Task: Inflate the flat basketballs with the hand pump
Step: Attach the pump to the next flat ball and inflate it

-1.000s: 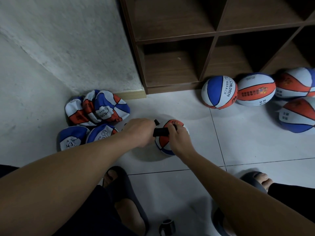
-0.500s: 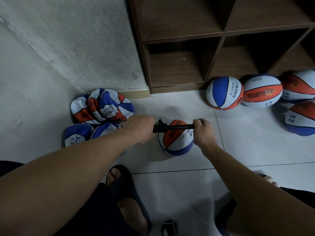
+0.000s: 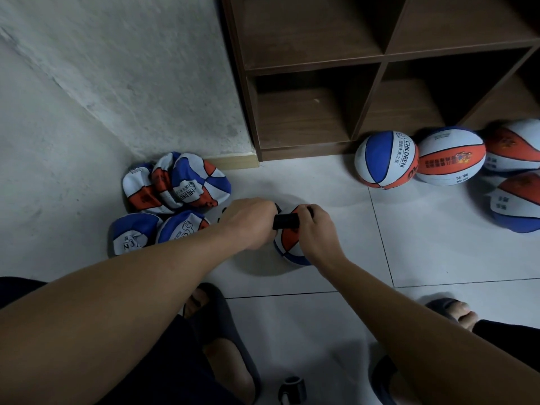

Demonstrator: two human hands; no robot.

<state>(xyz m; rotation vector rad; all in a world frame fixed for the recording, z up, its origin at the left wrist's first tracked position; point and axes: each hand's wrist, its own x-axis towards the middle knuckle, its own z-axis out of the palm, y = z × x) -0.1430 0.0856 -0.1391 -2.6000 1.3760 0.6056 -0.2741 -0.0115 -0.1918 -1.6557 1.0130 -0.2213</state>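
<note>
Far left, I note crumpled flat basketballs (image 3: 175,197) heaped against the rough plaster wall (image 3: 117,83). My left hand (image 3: 251,223) is fisted round the black hand pump (image 3: 285,222); my right hand (image 3: 317,232) curls round its other end. The pump lies across a rounded ball (image 3: 287,247) on glossy tile (image 3: 409,244). Right, inflated balls (image 3: 387,159) sit by the wood-grain shelf (image 3: 306,68).
</note>
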